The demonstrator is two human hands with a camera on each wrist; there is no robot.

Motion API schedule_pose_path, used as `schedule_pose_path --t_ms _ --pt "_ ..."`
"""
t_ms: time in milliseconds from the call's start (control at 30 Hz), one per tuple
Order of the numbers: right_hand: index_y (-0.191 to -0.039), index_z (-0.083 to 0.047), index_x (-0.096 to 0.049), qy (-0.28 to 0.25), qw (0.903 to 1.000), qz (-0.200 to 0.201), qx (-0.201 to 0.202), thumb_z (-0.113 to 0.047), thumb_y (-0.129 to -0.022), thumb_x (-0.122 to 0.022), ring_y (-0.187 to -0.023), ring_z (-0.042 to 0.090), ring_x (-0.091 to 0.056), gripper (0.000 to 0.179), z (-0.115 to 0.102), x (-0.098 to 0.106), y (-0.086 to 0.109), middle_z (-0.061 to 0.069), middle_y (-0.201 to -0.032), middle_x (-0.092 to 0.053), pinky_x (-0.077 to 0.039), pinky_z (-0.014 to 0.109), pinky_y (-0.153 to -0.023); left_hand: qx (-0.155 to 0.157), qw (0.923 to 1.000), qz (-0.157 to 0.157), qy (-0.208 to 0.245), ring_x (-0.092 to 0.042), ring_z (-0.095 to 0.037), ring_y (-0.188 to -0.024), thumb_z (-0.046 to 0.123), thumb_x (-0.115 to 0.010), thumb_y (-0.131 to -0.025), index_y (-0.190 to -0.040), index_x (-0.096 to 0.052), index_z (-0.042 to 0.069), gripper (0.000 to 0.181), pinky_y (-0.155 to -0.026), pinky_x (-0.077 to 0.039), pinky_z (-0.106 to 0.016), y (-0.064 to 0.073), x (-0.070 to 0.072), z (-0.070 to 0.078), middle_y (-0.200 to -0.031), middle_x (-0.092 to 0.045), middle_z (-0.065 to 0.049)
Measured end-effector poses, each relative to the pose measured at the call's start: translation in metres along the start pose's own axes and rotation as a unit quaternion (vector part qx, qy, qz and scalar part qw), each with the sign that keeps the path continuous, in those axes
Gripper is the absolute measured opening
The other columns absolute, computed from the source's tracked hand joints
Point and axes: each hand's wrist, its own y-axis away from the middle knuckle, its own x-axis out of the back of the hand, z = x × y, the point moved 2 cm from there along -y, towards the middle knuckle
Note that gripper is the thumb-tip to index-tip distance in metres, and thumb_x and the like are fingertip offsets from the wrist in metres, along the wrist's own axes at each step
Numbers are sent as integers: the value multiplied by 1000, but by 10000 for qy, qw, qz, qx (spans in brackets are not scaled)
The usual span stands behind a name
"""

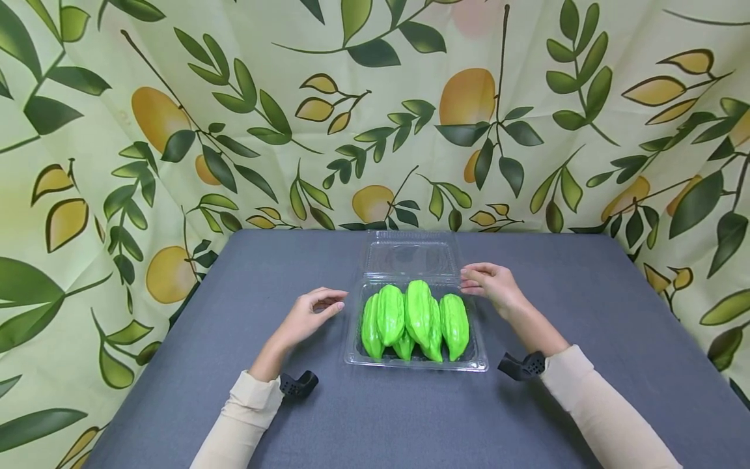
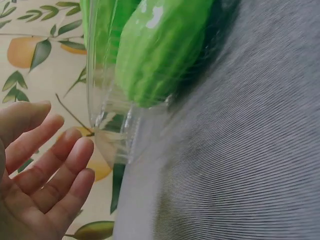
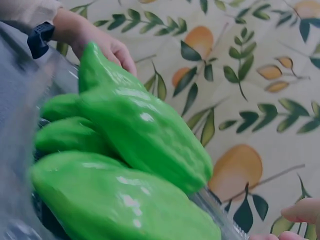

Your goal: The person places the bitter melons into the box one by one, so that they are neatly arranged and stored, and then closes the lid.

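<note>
A clear plastic clamshell box [image 1: 416, 367] lies on the table with its lid [image 1: 409, 260] folded back flat toward the wall. Several bright green, ridged bitter melons [image 1: 418, 314] are piled in its base, some lying over others. My left hand [image 1: 310, 317] hovers just left of the box, fingers relaxed and slightly bent, nothing in them; the left wrist view shows its palm side beside the box wall [image 2: 127, 132]. On the other side, my right hand [image 1: 492, 286] has its fingertips right at the box's edge near the hinge, loosely bent. Only a bit of its fingers [image 3: 302, 212] shows in the right wrist view.
A dark grey cloth covers the table [image 1: 281, 260]. Behind and along both sides hangs a curtain [image 1: 328, 156] printed with leaves and yellow fruit. Black wrist bands [image 1: 299, 385] stick out beside the light sleeves [image 1: 243, 417].
</note>
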Motion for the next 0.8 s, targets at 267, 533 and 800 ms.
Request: schedule_pose_path --t_ms 267,533,800 --pt "-130 10 -46 -142 9988 -24 -473 -18 -97 -54 -72 -2 -61 43 6 14 -12 -13 -79 -62 -56 14 -70 398 9990 160 -80 -66 -23 -102 15 -61 -94 -119 -65 -3 31 -87 -52 -20 -20 4 -9 -116 -68 -21" --pt "-109 -5 -51 -768 9926 -179 -928 -15 -96 -56 -67 -1 -61 17 17 23 -29 -10 -74 -64 -55 13 -66 782 9968 74 118 -68 -26 -101 18 -59 -96 -121 -63 -5 34 -82 -50 -21 -43 7 -21 -116 -68 -23" --pt "-124 -1 -45 -1026 9873 -203 -1194 -15 -98 -54 -66 0 -65 31 24 27 -36 -9 -72 -67 -57 15 -68 1227 9900 -126 683 -68 -34 -105 17 -52 -100 -125 -58 -9 37 -95 -54 -41 -65 7 -32 -116 -66 -29"
